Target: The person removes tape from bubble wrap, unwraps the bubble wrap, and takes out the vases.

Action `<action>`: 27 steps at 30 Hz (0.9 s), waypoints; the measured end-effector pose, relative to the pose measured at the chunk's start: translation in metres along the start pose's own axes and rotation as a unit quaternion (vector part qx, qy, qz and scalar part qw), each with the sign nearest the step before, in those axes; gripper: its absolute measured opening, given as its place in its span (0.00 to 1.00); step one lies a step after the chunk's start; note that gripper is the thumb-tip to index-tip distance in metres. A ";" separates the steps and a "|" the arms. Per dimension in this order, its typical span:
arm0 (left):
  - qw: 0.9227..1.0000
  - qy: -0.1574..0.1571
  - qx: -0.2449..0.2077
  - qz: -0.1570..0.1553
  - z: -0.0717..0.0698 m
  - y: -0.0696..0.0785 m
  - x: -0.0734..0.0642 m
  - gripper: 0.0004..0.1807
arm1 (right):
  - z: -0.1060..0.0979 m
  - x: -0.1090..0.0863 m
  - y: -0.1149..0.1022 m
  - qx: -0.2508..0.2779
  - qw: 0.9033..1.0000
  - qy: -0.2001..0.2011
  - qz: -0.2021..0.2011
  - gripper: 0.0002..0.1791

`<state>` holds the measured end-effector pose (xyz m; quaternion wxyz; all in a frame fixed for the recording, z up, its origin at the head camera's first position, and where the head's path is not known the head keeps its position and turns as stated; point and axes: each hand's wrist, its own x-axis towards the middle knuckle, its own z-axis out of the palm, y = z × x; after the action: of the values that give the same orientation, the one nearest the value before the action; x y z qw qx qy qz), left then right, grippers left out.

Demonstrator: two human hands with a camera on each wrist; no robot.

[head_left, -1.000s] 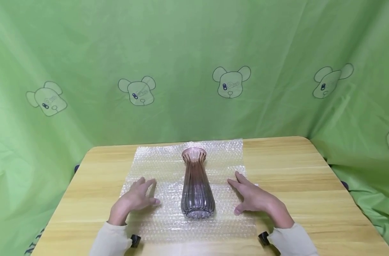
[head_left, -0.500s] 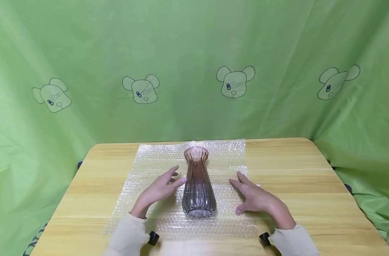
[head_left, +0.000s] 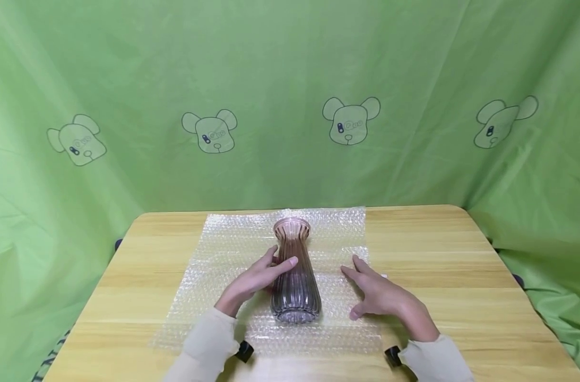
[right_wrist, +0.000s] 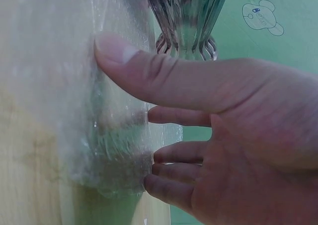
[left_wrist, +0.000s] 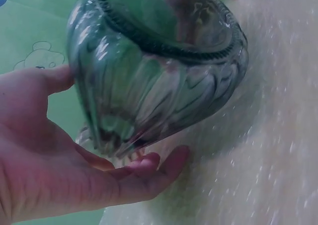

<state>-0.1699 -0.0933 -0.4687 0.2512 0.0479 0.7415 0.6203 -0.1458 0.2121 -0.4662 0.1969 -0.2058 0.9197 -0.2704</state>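
Note:
A ribbed glass vase point(head_left: 296, 300), pinkish at its flared mouth and grey toward the base, lies on its side on a sheet of bubble wrap point(head_left: 335, 231). Its base faces me. My left hand point(head_left: 253, 278) holds the vase about its middle from the left, thumb across the top. In the left wrist view, the fingers point(left_wrist: 149, 180) curl beneath the narrowing vase body point(left_wrist: 149, 81). My right hand point(head_left: 382, 297) holds nothing, fingers spread over the wrap's right edge. The right wrist view shows its thumb point(right_wrist: 149, 76) extended in front of the wrap point(right_wrist: 114, 155).
Under the wrap is a light wooden table point(head_left: 442, 249). A green curtain point(head_left: 270, 175) printed with bear heads hangs behind it and along both sides. Each wrist carries a small black device, one of them a black block point(head_left: 244, 351) by the left sleeve.
My left hand has moved right, from the wrap beside the vase onto the vase, and now grips it. The right hand has stayed in place. The vase lies where it was.

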 end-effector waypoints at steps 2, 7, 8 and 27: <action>1.000 -0.008 -0.010 0.005 0.003 0.000 0.002 0.52 | 0.000 0.000 -0.001 0.001 1.000 -0.001 -0.001 0.59; 0.999 -0.027 -0.040 0.017 0.007 0.000 0.006 0.47 | 0.000 0.000 -0.002 0.006 1.000 -0.003 0.001 0.60; 0.998 -0.028 -0.044 0.018 0.008 0.000 0.006 0.46 | 0.000 0.000 -0.002 0.005 1.000 -0.003 0.001 0.60; 0.994 -0.022 -0.104 -0.010 0.000 -0.001 0.009 0.50 | -0.002 0.002 0.001 -0.003 1.000 0.004 0.004 0.60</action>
<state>-0.1777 -0.0900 -0.4721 0.2769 0.0274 0.6675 0.6906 -0.1487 0.2125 -0.4660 0.1934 -0.2014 0.9222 -0.2677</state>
